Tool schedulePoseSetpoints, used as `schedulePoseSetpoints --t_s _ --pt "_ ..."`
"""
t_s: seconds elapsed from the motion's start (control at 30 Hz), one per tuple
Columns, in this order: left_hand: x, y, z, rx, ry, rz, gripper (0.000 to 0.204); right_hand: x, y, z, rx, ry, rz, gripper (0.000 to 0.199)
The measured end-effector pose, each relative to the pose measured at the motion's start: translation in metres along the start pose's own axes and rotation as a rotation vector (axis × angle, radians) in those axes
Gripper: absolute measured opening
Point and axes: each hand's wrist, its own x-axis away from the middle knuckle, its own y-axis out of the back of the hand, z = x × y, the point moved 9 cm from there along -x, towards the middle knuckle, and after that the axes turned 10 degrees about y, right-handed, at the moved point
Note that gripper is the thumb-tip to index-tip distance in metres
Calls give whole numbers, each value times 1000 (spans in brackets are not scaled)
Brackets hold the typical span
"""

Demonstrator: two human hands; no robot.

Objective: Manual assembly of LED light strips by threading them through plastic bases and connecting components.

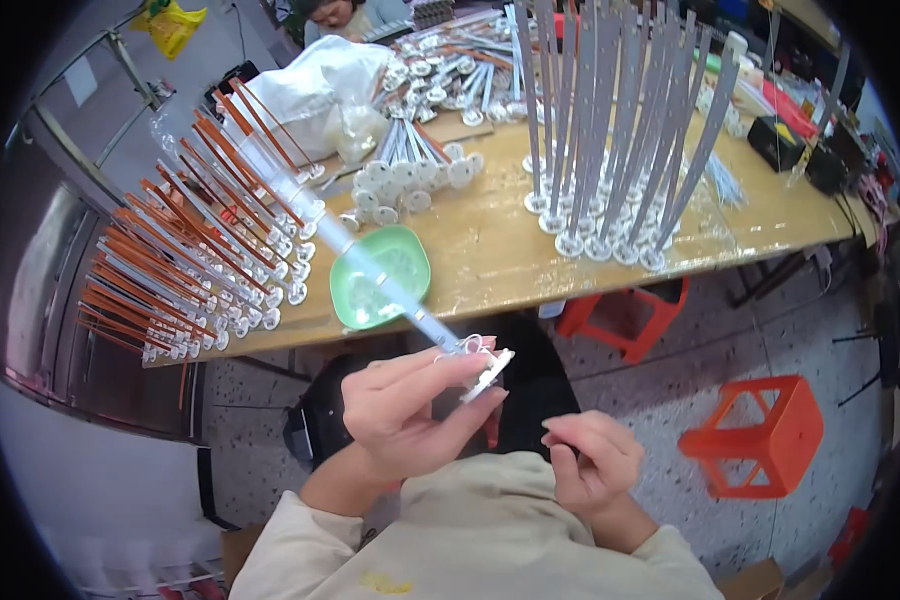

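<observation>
My left hand (405, 410) pinches a white disc-shaped base (490, 375) between thumb and fingers. From that base a long, pale grey flat strip (395, 290) runs up and to the left, over a green bowl (410, 250) on the table. Small clear loops (473, 343) show at the joint of strip and base. To the right and apart from the base, my right hand (598, 462) is held in front of my body. Its fingers are curled toward the thumb; whether something small is between them is hidden.
On the wooden table (470, 270) stand rows of brown and grey strips on round bases (185, 265) at left, and tall grey strips (610, 130) at right. Piled discs (400, 190) lie behind the bowl. Orange stools (760, 440) stand at right. Another person (355, 18) is at the back.
</observation>
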Motion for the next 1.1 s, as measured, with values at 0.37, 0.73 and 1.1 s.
schedulePoseSetpoints --t_s 0.37,0.73,1.1 --pt "-169 8 168 -4 444 386 24 70 -14 -88 71 -427 -14 6" --pt "-215 6 268 -333 492 645 25 78 -9 -120 130 -513 164 6" --pt "-203 -2 176 -803 -66 140 26 -55 9 -156 441 -370 -96 21"
